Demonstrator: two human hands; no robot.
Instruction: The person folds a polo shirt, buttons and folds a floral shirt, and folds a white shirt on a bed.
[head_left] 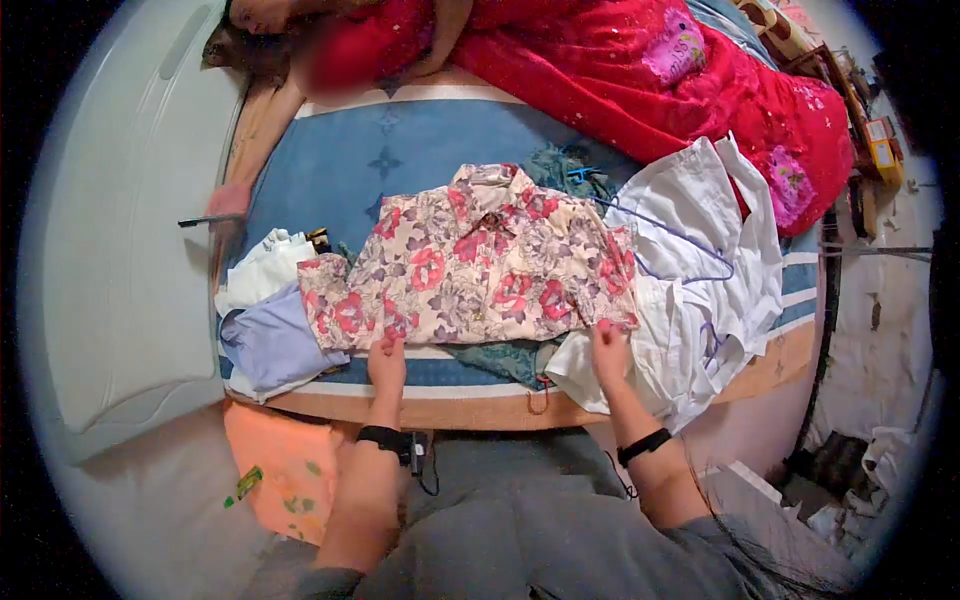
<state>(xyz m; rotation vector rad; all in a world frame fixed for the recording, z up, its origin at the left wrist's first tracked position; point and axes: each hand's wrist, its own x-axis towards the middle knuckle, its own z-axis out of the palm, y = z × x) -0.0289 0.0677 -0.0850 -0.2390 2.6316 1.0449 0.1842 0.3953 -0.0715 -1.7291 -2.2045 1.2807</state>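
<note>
A short-sleeved floral shirt (470, 265), cream with red and grey flowers, lies spread out on the bed, its collar pointing away from me. My left hand (387, 362) pinches its lower edge left of the middle. At the lower right, my right hand (608, 352) grips the edge near the sleeve. Both hands are closed on the cloth. Beneath the shirt, part of a green garment (505, 362) shows. White garments (690, 290) with a blue hanger (665, 265) lie against its right side. To the left sits folded light-blue clothing (272, 340).
Another person in red clothing (600, 75) lies across the far side of the bed (330, 180), one hand holding a phone (208, 219). A pale headboard-like panel (140, 220) stands at left. An orange cloth (285, 470) hangs below the near edge.
</note>
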